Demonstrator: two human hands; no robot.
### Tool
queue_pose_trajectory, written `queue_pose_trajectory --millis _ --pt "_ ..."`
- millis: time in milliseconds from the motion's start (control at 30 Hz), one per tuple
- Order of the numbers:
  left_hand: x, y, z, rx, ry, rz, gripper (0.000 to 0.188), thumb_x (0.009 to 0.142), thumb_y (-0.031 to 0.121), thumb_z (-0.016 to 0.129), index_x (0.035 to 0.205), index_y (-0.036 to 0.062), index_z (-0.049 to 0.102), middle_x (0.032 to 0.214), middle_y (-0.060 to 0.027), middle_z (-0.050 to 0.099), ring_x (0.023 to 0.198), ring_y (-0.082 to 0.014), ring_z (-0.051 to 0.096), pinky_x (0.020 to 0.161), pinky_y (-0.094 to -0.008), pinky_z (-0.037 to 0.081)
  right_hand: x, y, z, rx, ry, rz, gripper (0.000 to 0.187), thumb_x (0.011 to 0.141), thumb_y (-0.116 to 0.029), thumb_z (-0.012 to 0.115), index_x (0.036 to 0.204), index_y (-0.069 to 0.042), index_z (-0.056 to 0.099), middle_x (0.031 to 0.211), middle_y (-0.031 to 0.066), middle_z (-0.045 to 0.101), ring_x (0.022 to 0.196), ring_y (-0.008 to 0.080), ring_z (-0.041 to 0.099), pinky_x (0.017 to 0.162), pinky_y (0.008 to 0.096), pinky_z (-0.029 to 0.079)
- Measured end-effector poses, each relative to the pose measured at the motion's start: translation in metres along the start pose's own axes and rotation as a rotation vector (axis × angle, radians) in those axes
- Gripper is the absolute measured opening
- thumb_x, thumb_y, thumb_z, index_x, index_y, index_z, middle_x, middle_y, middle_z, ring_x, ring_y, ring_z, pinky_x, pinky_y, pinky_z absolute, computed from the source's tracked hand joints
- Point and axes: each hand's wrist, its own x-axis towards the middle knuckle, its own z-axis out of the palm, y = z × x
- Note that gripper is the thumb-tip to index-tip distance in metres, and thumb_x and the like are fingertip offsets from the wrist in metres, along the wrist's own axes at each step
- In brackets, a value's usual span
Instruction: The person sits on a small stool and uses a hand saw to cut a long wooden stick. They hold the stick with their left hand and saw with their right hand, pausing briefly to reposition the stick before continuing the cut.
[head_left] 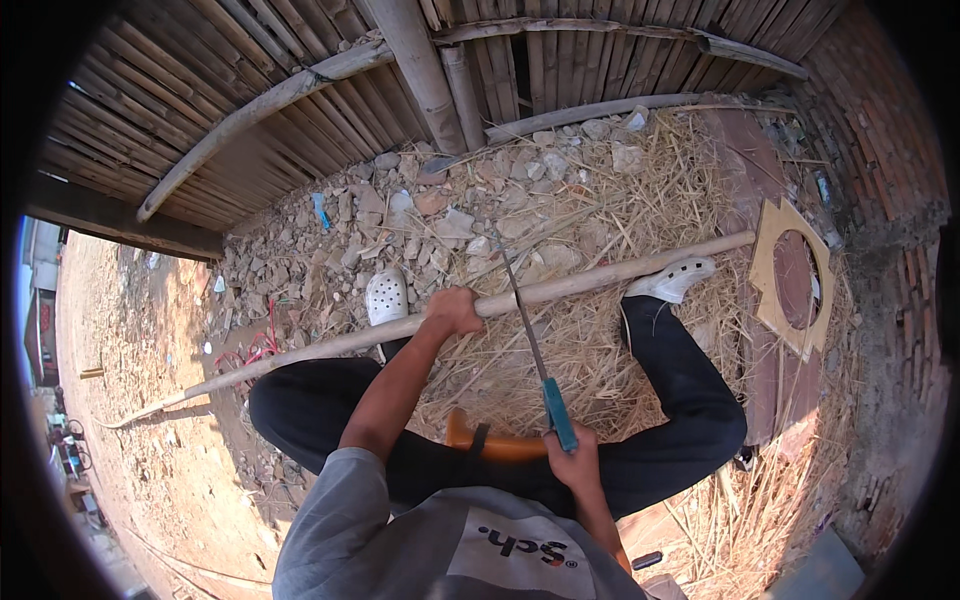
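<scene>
A long pale wooden pole [598, 281] lies slantwise in front of me, its right end higher in the view than its left. My left hand [456, 311] is wrapped round the pole near its middle. In my right hand [573, 452] is the teal handle of a handsaw [524, 312]. The saw's narrow blade crosses the pole just to the right of my left hand; whether its teeth have cut into the wood I cannot make out. White clogs [386, 296] are on my feet, one near each side of the saw. The pole passes close to both.
A bamboo slat wall [300, 120] rises ahead, with rubble [400, 210] and straw [600, 375] before it. A yellowish board with a round hole [768, 262] lies by the brick wall [885, 160] at right. Red cord [255, 347] lies left. An orange object [515, 448] is under my legs.
</scene>
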Motion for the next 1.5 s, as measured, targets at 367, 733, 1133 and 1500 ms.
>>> queue_pose_trajectory --millis 367,733,1133,1500 --pt "0.018 -0.003 0.058 -0.027 -0.068 0.032 0.044 0.064 0.029 0.065 0.103 0.0094 0.071 0.104 -0.0163 0.07 0.098 -0.0299 0.067 0.086 -0.0401 0.053 -0.022 0.059 0.008 -0.017 0.036 0.01 0.018 0.079 -0.006 0.063 0.066 -0.002 0.051 0.053 0.0013 0.046 0.05 0.008 0.043 0.048 0.0299 0.037" --pt "-0.09 0.003 0.006 0.019 0.132 -0.031 0.043 0.064 0.03 0.067 0.103 0.0134 0.071 0.102 -0.0149 0.07 0.096 -0.0302 0.068 0.083 -0.0412 0.055 -0.07 0.02 0.046 0.009 0.085 -0.15 0.016 0.077 -0.009 0.063 0.065 -0.001 0.055 0.052 0.0042 0.049 0.049 0.0074 0.046 0.047 0.0307 0.041" --pt "-0.086 -0.048 0.058 -0.008 -0.034 0.004 0.046 0.067 0.034 0.065 0.11 0.0176 0.071 0.108 -0.0132 0.069 0.102 -0.0273 0.067 0.087 -0.0408 0.054 -0.001 0.081 0.067 -0.033 0.053 -0.163 0.018 0.083 -0.005 0.06 0.067 -0.004 0.053 0.052 -0.0005 0.047 0.042 0.0079 0.045 0.039 0.0248 0.035" --pt "-0.042 -0.032 0.065 -0.031 0.01 -0.042 0.045 0.068 0.039 0.067 0.11 0.0205 0.071 0.109 -0.0097 0.07 0.103 -0.0278 0.066 0.088 -0.041 0.053 -0.07 -0.004 -0.039 0.58 0.195 0.104 0.013 0.083 0.004 0.057 0.076 -0.003 0.048 0.053 0.0011 0.045 0.041 0.0068 0.042 0.038 0.0238 0.034"
